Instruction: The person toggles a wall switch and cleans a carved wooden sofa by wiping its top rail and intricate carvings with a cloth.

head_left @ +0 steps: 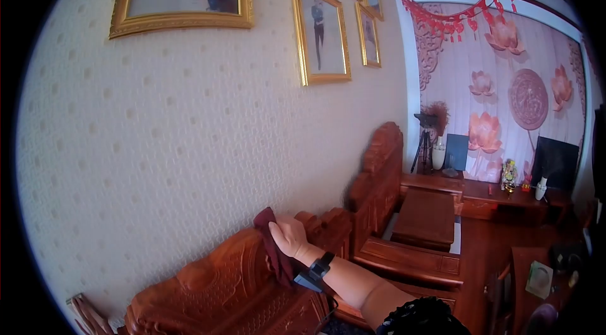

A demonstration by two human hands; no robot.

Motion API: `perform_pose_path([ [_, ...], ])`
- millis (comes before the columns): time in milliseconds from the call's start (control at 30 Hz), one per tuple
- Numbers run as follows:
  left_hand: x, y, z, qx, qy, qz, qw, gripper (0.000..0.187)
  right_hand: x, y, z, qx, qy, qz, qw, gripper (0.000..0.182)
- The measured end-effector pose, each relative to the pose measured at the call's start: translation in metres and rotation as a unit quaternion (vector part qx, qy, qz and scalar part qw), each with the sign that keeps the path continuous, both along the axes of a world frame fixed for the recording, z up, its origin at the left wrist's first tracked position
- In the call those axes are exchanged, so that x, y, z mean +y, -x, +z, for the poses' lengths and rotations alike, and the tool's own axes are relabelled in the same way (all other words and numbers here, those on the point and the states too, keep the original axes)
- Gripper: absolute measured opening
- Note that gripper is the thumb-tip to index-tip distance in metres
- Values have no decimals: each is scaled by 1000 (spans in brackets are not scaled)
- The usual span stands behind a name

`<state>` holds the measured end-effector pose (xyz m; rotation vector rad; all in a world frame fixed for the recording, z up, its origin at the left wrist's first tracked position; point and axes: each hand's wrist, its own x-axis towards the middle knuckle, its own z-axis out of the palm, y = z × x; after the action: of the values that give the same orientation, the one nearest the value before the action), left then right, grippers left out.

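My right hand reaches in from the bottom right. Its fingers are closed on a dark red cloth that rests over the top of the carved wooden sofa back. Part of the cloth hangs down the front of the backrest. A dark band with a small device is around my right wrist, and a black sleeve shows near the bottom edge. My left hand is not in view.
Gold-framed pictures hang on the patterned wall. Right of the sofa stand a taller carved seat back and a wooden table. Farther back, a long cabinet holds vases and a dark screen.
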<state>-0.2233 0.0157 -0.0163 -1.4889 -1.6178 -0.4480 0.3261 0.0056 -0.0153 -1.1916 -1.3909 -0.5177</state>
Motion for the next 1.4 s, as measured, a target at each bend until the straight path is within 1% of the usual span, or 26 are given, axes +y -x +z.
perform_pose_path([
  [33, 4, 2, -2, -41, -58, -83, 994, 58, -1, 0, 0, -1, 11, -5, 1000, 32],
  [67, 7, 3, -4, -40, -58, -85, 994, 58, -1, 0, -1, -1, 22, -10, 1000, 30],
  [133, 7, 4, -2, -19, -97, -125, 987, 60, 0, -1, -1, -5, 30, -14, 999, 30],
  [167, 8, 3, -4, -18, -93, -125, 988, 60, 0, -2, -1, -13, 39, -15, 999, 30],
  [233, 13, 10, -9, -56, -56, -85, 993, 67, 2, -1, -3, -3, 18, -28, 999, 31],
  [267, 36, 30, -28, 87, -151, -12, 985, 55, 3, -2, -4, -9, 52, -49, 997, 32],
  [300, 35, 34, -30, -96, -63, -71, 991, 55, 1, 0, -1, 4, 38, -36, 999, 33],
  [367, 3, 9, -11, -96, -54, -72, 991, 55, 0, 0, 0, 9, 50, -34, 998, 35],
  [433, -7, -2, -10, -164, -85, -165, 969, 56, 1, -1, 1, 11, 26, -20, 999, 34],
  [467, -10, -4, -12, -172, -86, -173, 966, 57, 1, -1, 0, 13, 20, -21, 1000, 34],
  [500, -22, -18, -6, -202, -85, -220, 951, 58, 2, -2, 0, 14, 14, -23, 1000, 34],
  [567, -30, -27, -17, -250, -59, -259, 931, 55, 0, -3, -1, 12, 25, -24, 999, 35],
  [600, -41, -40, -14, -239, -35, -256, 936, 49, 1, -3, -1, 7, 20, -36, 999, 35],
  [633, -45, -48, -15, -283, 5, -247, 927, 45, 1, -3, -1, 17, 30, -34, 999, 37],
  [700, -51, -57, -16, -280, 39, -291, 914, 41, 2, -2, 0, 25, 47, -42, 998, 40],
  [767, -50, -49, -24, -234, 114, -249, 933, 40, 0, 2, 3, 38, 60, -45, 996, 41],
  [833, -52, -56, -30, -177, 64, -219, 957, 39, -1, 2, 4, 41, 44, -34, 998, 41],
  [900, -58, -64, -25, -232, 69, -216, 946, 37, 2, 0, 0, 45, 38, -48, 997, 40],
  [967, -56, -66, -25, -230, 74, -182, 953, 36, 7, -3, -5, 50, 37, -50, 997, 39],
  [1033, -57, -68, -22, -202, 62, -213, 954, 34, 1, -2, -2, 42, 59, -43, 996, 37],
  [1100, -60, -74, -14, -191, 52, -240, 950, 33, -1, -2, 1, 36, 16, 3, 999, 33],
  [1167, -65, -78, -6, -211, 58, -252, 943, 33, 1, -5, 0, 34, 12, 29, 999, 31],
  [1267, -74, -93, 5, -198, -10, -236, 951, 32, 5, -9, -4, 14, 14, 8, 1000, 30],
  [1300, -78, -104, 12, -207, -59, -247, 945, 27, 5, -10, -6, 7, 17, 6, 1000, 30],
  [1367, -94, -126, 32, -157, -121, -253, 947, 18, 10, -18, -15, -2, 64, -13, 998, 32],
  [1400, -106, -140, 46, -155, -130, -263, 943, 15, 14, -19, -18, -7, 53, -20, 998, 35],
])
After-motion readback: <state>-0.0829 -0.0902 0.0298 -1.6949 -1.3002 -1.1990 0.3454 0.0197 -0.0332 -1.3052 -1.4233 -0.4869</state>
